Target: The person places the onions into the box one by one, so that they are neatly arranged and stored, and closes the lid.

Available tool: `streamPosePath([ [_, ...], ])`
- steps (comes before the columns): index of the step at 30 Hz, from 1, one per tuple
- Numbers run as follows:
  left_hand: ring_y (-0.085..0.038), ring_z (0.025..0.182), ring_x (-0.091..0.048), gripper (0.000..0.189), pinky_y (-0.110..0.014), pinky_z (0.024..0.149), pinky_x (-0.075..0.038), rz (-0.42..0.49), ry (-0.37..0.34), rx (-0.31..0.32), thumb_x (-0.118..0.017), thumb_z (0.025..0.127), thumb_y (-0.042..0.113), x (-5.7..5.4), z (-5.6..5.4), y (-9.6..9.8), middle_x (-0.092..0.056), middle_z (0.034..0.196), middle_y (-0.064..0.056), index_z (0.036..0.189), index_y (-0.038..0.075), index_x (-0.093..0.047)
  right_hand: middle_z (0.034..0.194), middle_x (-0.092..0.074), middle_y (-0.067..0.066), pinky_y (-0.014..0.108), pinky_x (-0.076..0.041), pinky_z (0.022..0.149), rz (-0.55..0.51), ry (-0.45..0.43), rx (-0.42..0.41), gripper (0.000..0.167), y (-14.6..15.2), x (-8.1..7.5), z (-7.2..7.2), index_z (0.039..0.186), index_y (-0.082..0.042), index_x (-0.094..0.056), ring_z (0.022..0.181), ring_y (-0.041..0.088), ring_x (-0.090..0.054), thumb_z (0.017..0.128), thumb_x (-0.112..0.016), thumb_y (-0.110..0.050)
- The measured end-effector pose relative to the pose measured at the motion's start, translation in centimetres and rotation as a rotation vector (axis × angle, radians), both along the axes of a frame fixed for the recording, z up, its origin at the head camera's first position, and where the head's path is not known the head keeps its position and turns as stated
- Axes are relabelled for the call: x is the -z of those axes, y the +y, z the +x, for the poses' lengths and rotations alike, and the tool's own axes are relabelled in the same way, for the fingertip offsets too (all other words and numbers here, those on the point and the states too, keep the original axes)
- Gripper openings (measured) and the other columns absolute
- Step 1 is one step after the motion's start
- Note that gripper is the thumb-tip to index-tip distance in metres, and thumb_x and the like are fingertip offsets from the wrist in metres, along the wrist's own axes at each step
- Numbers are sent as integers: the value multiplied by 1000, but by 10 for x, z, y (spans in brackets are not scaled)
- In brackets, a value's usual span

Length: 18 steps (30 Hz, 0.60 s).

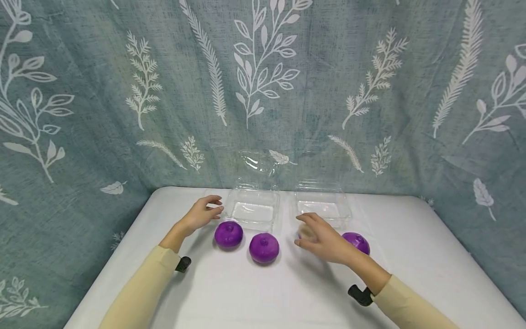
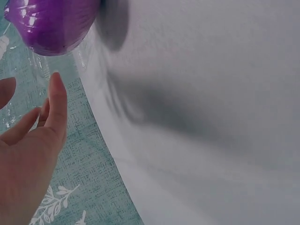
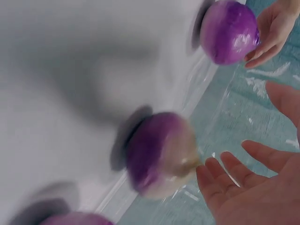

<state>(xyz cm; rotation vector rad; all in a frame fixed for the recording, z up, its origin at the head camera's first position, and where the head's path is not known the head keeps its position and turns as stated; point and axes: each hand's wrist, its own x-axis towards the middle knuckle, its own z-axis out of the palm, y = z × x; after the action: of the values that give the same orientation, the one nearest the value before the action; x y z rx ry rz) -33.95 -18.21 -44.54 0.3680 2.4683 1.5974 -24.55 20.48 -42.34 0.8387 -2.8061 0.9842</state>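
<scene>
My left hand (image 1: 201,214) hovers at the left edge of a clear plastic clamshell container (image 1: 252,211), fingers loosely bent and holding nothing. Just in front of it sits a purple turnip (image 1: 228,235), also seen in the left wrist view, and a second turnip (image 1: 264,248) is to its right. My right hand (image 1: 324,242) reaches over another turnip (image 1: 306,233), its pale side showing between thumb and fingers. In the right wrist view this turnip (image 3: 161,154) lies right at the spread fingertips. One more turnip (image 1: 356,242) is partly hidden behind the right wrist.
A second clear clamshell container (image 1: 322,210) stands beside the first, both with lids raised at the back of the white table (image 1: 246,297). Behind them hangs a green leaf-patterned curtain (image 1: 312,114).
</scene>
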Motion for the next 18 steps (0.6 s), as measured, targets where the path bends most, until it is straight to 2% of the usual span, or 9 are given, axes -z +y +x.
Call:
streamPosePath([
  [3, -45, 121, -60, 56, -37, 96, -59, 17, -19, -3, -57, 105, 11, 0, -2, 3, -49, 138, -30, 152, -11, -35, 144, -51, 20, 60, -42, 113, 52, 44, 6, 62, -8, 1, -1, 144, 1, -51, 135, 41, -49, 95, -74, -26],
  [5, -45, 120, -61, 56, -37, 95, -60, 25, -23, 2, -57, 105, 10, 1, -5, 6, -50, 138, -30, 151, -12, -35, 144, -51, 19, 60, -41, 114, 69, 43, 8, 61, -13, 3, -1, 144, 1, -51, 136, 40, -48, 94, -74, -26],
  [13, -44, 115, -63, 52, -37, 93, -60, 46, -36, -7, -57, 104, 7, 3, -10, 11, -52, 132, -30, 147, -16, -38, 144, -53, 18, 57, -43, 113, 60, -22, -40, 65, -34, 11, 0, 145, -1, -51, 133, 38, -52, 93, -75, -31],
  [18, -35, 101, -67, 50, -32, 91, -61, 130, -119, -10, -55, 104, 2, 4, -10, 11, -50, 126, -27, 146, -18, -37, 143, -53, 19, 58, -44, 112, 45, -61, -66, 70, -51, 16, 3, 144, -2, -52, 132, 39, -53, 91, -77, -39],
])
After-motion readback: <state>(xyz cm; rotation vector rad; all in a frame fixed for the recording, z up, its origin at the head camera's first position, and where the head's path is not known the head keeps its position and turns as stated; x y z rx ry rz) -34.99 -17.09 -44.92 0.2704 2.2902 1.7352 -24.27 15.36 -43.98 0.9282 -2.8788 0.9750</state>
